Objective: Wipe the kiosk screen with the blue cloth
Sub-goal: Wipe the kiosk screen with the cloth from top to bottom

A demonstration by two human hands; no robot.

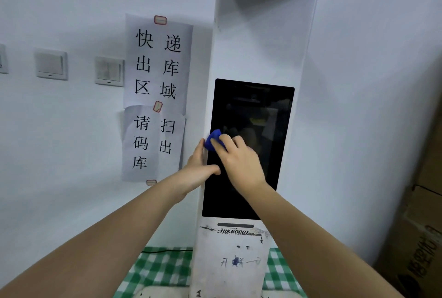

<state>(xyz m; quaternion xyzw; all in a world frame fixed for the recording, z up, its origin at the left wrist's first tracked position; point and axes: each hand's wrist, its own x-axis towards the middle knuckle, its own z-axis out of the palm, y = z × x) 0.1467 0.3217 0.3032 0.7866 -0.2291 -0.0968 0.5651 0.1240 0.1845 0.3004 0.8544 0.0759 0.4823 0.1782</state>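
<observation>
Blue is the cloth [213, 139] bunched up under your right hand [235, 157], and it sits on the kiosk screen [248, 149], close to the screen's left edge and about halfway up. Your right-hand fingers [221, 146] bend over the cloth and push it against the black glass, so only a small blue lump pokes out past your fingertips. Your left hand [199, 168] is on the white kiosk [260, 34] too, at the screen's left side and just below the cloth. Its fingers are mostly straight and lie along the white frame, with the thumb reaching across onto the dark glass; it has nothing in it. The screen is dark and shiny. Under the screen, the white front of the kiosk looks scratched and dirty, and it has the word HIKROBOT on it. To the left of the screen, two paper signs [156, 96] with big black letters are taped to the wall, and farther left are light switches [109, 71]. Below the screen, the kiosk stands on a green and white checked cloth [155, 271]. To the right of the screen are brown cardboard boxes [421, 238].
</observation>
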